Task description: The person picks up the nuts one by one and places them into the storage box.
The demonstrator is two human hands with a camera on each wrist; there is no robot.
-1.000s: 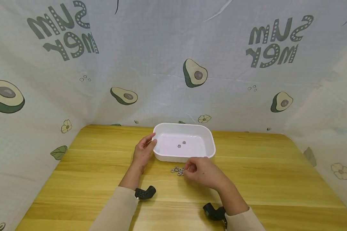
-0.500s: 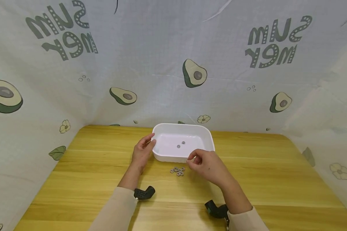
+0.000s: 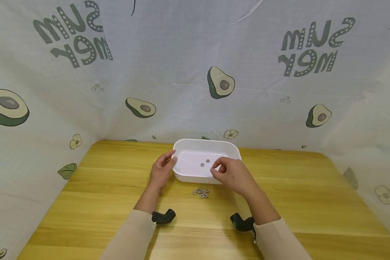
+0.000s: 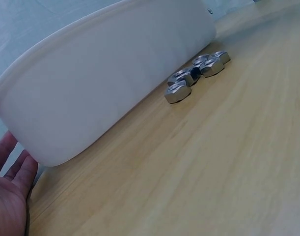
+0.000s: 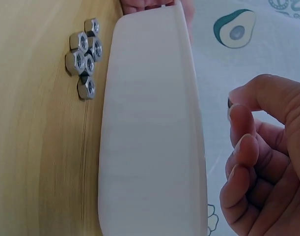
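Observation:
A white tray (image 3: pixel 190 178) stands on the table, with two hex nuts (image 3: pixel 202 165) lying inside it. My left hand (image 3: pixel 160 173) holds the tray's left end, thumb at the rim and fingers along the outer wall. Over the near right part of the tray, my right hand (image 3: pixel 232 176) pinches a small nut (image 5: pixel 230 103) between thumb and index finger. Only a dark sliver of that nut shows; its remaining fingers curl loosely toward the palm. Several more steel nuts (image 5: pixel 84 60) lie in a cluster on the tabletop, close before the tray's front wall.
The wooden table (image 3: pixel 117 202) extends to both sides of the tray. Behind it hangs a pale cloth (image 3: pixel 182 72) printed with avocados. A black wrist device (image 3: pixel 164 217) sits on the left wrist, another (image 3: pixel 242 222) on the right.
My right hand has lifted a nut from the cluster and moved up and forward over the tray's rim. The left hand has stayed at the tray's left end.

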